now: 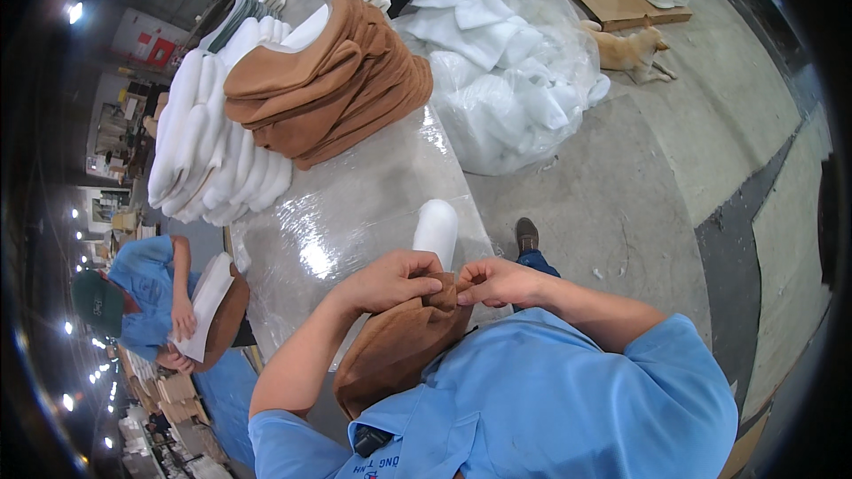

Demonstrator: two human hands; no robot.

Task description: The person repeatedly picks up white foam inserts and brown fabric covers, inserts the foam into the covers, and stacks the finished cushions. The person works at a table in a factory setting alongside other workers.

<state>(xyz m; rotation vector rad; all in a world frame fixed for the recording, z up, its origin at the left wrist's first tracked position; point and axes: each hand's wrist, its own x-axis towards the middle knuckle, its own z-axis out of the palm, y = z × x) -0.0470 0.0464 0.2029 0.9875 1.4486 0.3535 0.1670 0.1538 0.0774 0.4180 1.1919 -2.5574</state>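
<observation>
Pinching the gathered upper edge of a brown fabric piece (386, 364), the left hand (399, 284) and right hand (495, 282) sit close together, thumbs and fingers closed on the cloth. The piece hangs before the wearer's blue shirt (586, 390). Just beyond the hands, a white roll (436, 226) shows against the shiny tabletop (355, 182). Farther along rises a stack of brown pieces (333, 84), with folded white pieces (209, 146) to its left. A clear bag of white material (506, 80) bulges on the right, near a tan dog (632, 53).
</observation>
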